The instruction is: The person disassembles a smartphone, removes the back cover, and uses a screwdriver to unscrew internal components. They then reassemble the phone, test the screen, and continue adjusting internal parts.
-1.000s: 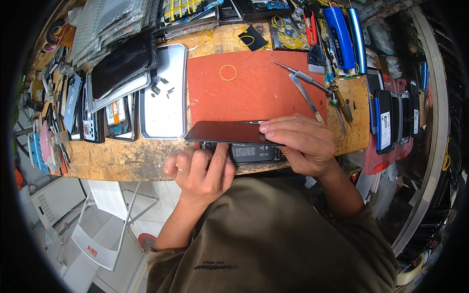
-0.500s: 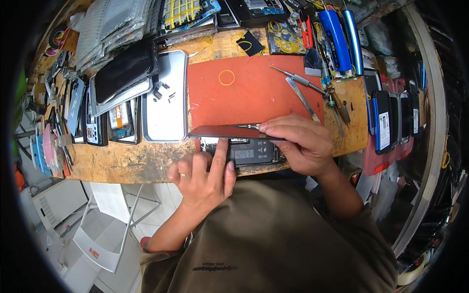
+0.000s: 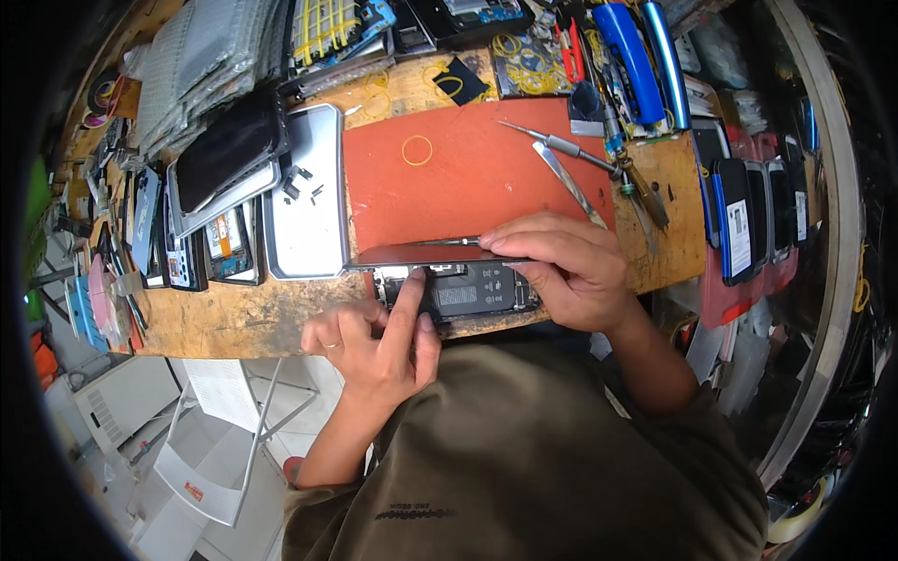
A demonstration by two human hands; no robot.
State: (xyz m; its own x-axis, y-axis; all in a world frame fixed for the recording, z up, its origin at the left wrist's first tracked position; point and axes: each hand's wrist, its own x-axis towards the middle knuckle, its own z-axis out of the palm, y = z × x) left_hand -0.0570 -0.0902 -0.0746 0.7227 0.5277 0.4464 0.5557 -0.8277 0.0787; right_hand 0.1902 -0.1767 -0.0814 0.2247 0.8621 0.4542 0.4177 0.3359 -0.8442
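An opened smartphone point(image 3: 496, 295) lies at the table's front edge, its black battery and inner parts showing. Its dark screen panel point(image 3: 412, 253) is tilted up along the phone's far side, seen nearly edge-on. My right hand point(image 3: 578, 276) pinches the right end of this panel between thumb and fingers. With the index finger stretched out, my left hand point(image 3: 374, 348) touches the phone's inside, left of the battery, near the panel's lower edge. Its other fingers are partly curled and hold nothing. What lies under that fingertip is hidden.
An orange mat point(image 3: 449, 192) carries a yellow rubber band point(image 3: 417, 151), a screwdriver point(image 3: 561, 144) and a flat metal blade point(image 3: 567, 182). Left of it stands a silver tray point(image 3: 304, 229) with small black pieces. Phones and parts crowd the left; phones also lie at the right.
The screen panel looks steeper, and more of the phone's inside shows below it. My left index finger stays on the phone's inside; my right hand keeps its hold. The whole view has shifted slightly.
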